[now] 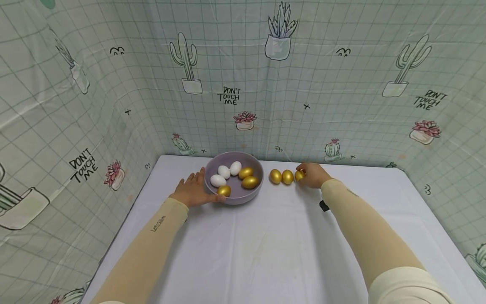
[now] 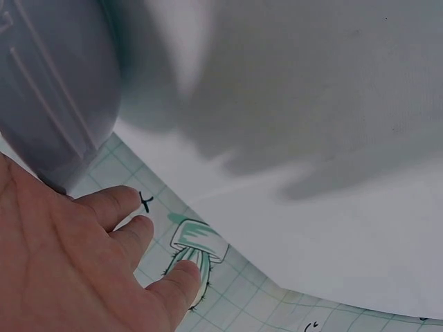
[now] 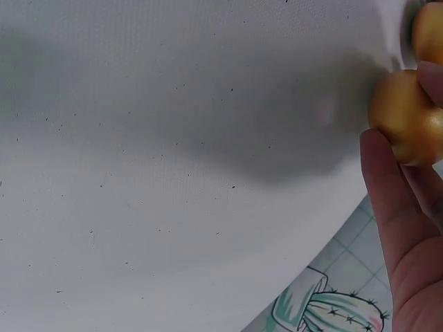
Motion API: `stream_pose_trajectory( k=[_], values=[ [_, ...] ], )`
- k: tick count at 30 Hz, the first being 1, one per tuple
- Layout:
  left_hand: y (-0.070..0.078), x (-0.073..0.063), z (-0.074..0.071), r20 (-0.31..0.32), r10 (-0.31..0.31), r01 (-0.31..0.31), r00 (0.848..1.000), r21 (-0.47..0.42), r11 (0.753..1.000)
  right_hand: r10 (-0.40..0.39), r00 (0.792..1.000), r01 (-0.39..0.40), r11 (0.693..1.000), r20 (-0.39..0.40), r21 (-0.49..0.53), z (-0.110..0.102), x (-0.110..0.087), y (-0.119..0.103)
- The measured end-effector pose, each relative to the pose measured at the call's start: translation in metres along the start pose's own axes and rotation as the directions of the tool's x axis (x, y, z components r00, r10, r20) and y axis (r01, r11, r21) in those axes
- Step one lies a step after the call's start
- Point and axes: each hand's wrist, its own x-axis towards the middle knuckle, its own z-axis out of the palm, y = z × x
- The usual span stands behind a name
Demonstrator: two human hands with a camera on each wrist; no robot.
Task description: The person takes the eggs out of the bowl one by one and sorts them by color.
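A purple bowl (image 1: 235,198) stands at the back of the table, with three white eggs (image 1: 224,172) and three gold eggs (image 1: 249,182) inside. Against the bowl's left side lies my left hand (image 1: 195,189), fingers spread and thumb along the front rim; the left wrist view shows the bowl's outer wall (image 2: 62,83) beside those fingers. To the right of the bowl, two gold eggs (image 1: 287,177) sit in a row on the table. At the row's right end my right hand (image 1: 313,175) pinches another gold egg (image 3: 401,114) between thumb and fingers.
A white cloth covers the table (image 1: 258,253). Behind it and along the sides hangs a gridded curtain (image 1: 250,71) printed with cacti. Something small and black (image 1: 324,205) shows under my right wrist.
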Motion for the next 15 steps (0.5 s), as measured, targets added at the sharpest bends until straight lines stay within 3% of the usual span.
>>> stream_pose_trajectory(
  k=[15],
  values=[
    [0.0018, -0.0040, -0.0012, -0.008, 0.000, 0.000, 1.000, -0.008, 1.000, 0.015, 1.000, -0.015, 1.000, 0.017, -0.021, 0.0022, -0.0019, -0.0050]
  ],
)
